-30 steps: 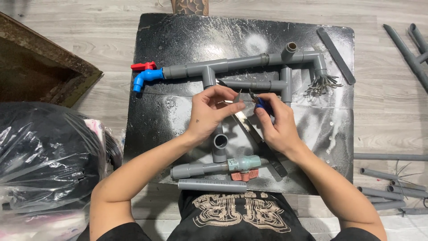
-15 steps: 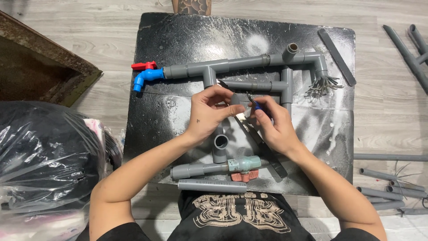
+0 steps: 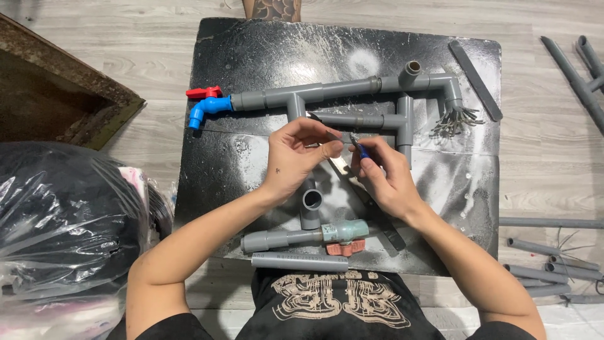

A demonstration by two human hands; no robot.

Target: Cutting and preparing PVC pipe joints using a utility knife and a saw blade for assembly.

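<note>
Metal strip (image 3: 338,162) pinched between left hand (image 3: 296,157) and right hand (image 3: 385,179) fingertips above the black board (image 3: 251,56).

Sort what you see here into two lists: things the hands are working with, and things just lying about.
In hand:
left hand and right hand, both on the thin metal strip
blue-handled tool in the right hand

Lying about:
grey pipe assembly with the blue tap
short pipe with valve
loose pipe
black plastic bag
spare pipes on the floor
</note>
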